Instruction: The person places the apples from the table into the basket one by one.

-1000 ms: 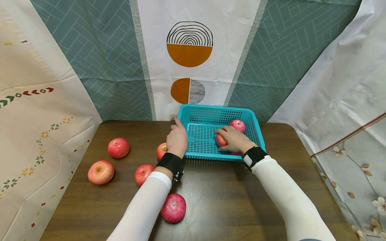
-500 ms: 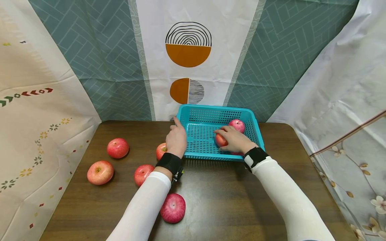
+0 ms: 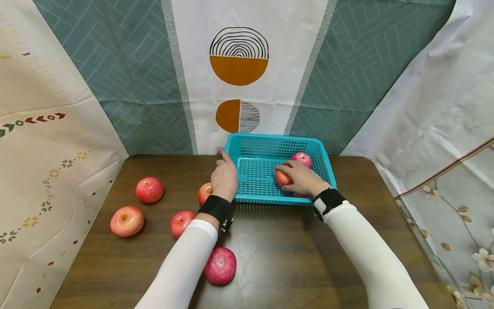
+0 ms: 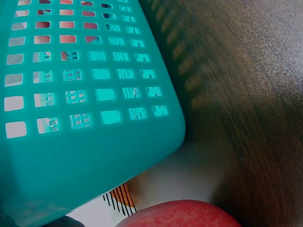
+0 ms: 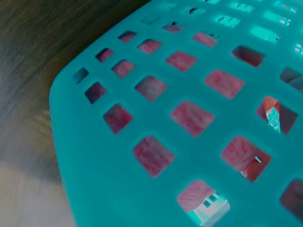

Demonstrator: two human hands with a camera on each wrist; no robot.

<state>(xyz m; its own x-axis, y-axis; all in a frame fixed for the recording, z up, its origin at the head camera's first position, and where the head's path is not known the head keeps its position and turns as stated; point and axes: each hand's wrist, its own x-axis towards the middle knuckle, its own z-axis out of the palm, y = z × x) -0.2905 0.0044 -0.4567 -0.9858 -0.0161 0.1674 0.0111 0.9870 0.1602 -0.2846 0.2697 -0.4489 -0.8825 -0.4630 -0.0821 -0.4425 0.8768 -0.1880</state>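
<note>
A turquoise slotted basket (image 3: 252, 174) stands at the back of the table. Inside its right half my right hand (image 3: 302, 178) grips a red apple (image 3: 283, 178), fingers over the top. Behind that hand lies a pink apple (image 3: 302, 159); another apple (image 3: 300, 195) shows partly beneath it. My left hand (image 3: 225, 178) is at the basket's left end, index finger stretched along the outside, the other fingers mostly hidden. In the left wrist view the basket wall (image 4: 90, 156) fills much of the picture. Through the slots in the right wrist view shows a pink-red apple (image 5: 191, 118).
Left of the basket, apples lie on the brown table (image 3: 278, 262): one red (image 3: 149, 189), one yellowish red (image 3: 127, 221), one by my left wrist (image 3: 204, 194), one beside my forearm (image 3: 181, 223). A dark pink apple (image 3: 220, 266) sits near the front. Patterned cloths (image 3: 146, 86) hang around.
The head view has shifted slightly, so everything sits a little further left in it. Both hands keep their places at the basket, the right one still holding the apple.
</note>
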